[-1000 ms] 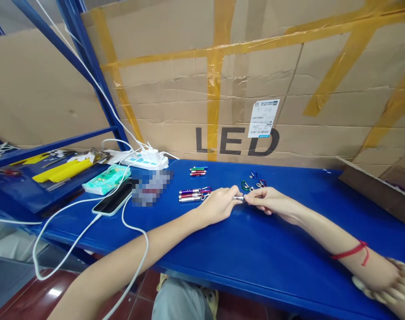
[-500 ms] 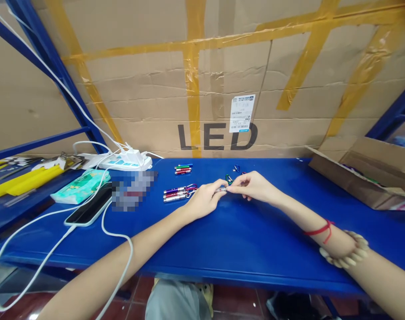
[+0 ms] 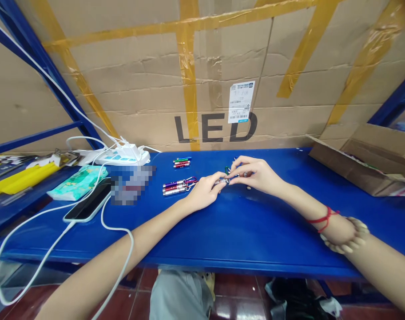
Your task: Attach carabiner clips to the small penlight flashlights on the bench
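At the left edge of the frame, a yellow packet (image 3: 29, 180) is seen lying beside a green pack (image 3: 77, 182). Next to it, a phone (image 3: 89, 201) is plugged into a white cable, and a power strip (image 3: 124, 154) is set behind. Left of centre, three metal tubes with clips (image 3: 174, 187) are laid side by side; a stack of shorter tubes (image 3: 181, 162) is placed above them in the frame. At the centre, a small silver tube (image 3: 221, 181) is gripped by the closed fingers of the left hand (image 3: 205, 192). Its right end is held in a narrow pinch by the right hand (image 3: 252, 171), behind which a green clip (image 3: 226, 170) is partly hidden. At the right, an open cardboard box (image 3: 389, 175) is seen.
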Motion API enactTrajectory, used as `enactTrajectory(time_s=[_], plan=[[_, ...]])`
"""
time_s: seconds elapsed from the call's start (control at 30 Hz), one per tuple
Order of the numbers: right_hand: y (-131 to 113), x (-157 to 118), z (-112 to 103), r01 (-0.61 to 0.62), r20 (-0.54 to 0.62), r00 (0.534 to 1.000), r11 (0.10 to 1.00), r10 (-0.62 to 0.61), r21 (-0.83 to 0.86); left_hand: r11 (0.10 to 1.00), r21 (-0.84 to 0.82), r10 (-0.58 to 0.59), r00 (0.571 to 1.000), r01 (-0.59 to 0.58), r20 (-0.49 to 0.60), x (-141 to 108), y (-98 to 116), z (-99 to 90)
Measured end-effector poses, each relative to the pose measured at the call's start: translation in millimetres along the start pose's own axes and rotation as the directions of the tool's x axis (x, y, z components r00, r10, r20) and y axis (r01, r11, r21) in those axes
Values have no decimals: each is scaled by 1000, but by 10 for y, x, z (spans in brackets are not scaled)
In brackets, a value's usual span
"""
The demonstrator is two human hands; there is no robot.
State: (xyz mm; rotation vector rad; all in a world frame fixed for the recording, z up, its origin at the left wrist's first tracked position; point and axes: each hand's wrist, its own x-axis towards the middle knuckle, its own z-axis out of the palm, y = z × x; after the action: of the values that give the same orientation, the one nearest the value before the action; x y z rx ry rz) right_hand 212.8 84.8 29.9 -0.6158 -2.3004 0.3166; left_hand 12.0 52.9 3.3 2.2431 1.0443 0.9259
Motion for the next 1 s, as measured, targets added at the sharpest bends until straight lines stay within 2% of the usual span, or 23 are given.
enactTrajectory(time_s=[0.1, 0.27, 0.43, 0.57, 0.73, 0.87, 1.0], plan=[[8, -6, 3, 15, -1, 1000, 1000, -16, -11, 999, 25, 41, 999, -41, 8, -4, -4, -5], [4, -14, 43, -39, 18, 999, 999, 40, -6, 995, 44, 91, 994, -93, 53, -22, -7, -6], [23, -30, 100, -131, 19, 991, 990, 130, 48, 999, -27, 26, 998, -24, 55, -60, -20, 7], [13, -45, 133, -171, 27, 985, 983, 170, 63, 998, 52, 19, 997, -24, 79, -85, -20, 3], [-93, -41, 120, -236, 69, 969, 971, 237, -25, 985, 168, 15, 996, -29, 85, -93, 17, -8], [-158, -18, 110, -293, 52, 953, 952, 298, -92, 989, 151, -21, 998, 14, 51, -85, 29, -11], [-116, -19, 150, -373, 83, 923, 927, 375, -43, 989, 144, 24, 999, -30, 44, -82, 11, -5]])
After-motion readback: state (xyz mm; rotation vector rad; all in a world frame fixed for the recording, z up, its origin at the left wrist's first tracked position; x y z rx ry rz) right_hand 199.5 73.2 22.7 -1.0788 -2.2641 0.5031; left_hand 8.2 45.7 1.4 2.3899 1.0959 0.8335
